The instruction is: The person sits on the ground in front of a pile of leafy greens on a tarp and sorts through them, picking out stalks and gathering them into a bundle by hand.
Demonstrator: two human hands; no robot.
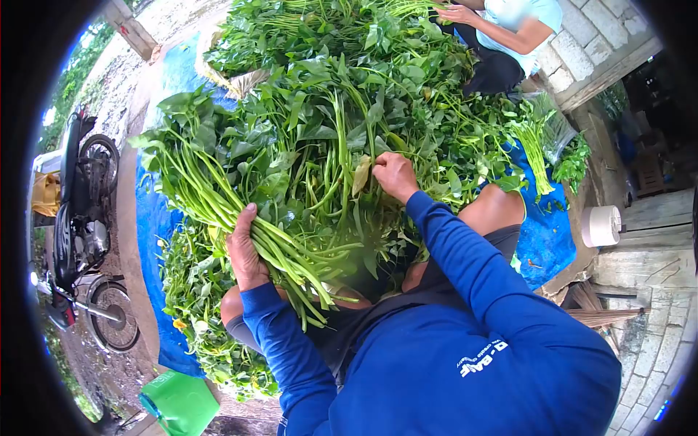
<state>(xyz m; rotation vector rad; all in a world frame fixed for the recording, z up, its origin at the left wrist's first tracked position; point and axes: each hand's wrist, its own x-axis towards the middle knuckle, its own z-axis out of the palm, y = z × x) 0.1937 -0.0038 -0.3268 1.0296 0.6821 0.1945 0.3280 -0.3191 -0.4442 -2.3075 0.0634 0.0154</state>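
Note:
A thick bunch of water spinach (211, 190) lies across my left hand (246, 251), which is closed around its long pale-green stems. The leafy ends point up and left; the cut ends hang over my lap. My right hand (395, 176) is pinched shut at the heap of water spinach (313, 109), on what looks like a single stem, though the fingertips are partly hidden. Beside those fingertips hangs a yellowed leaf (361, 174). Loose greens surround both hands and reach down between my knees.
Under the heap spreads a blue tarp (149, 254). Another person (520, 36) sits at the far right, hands at the greens. A tied bundle (534, 152) lies on the right. A green container (182, 403), a white pail (600, 226) and a motorcycle (80, 240) stand around the edges.

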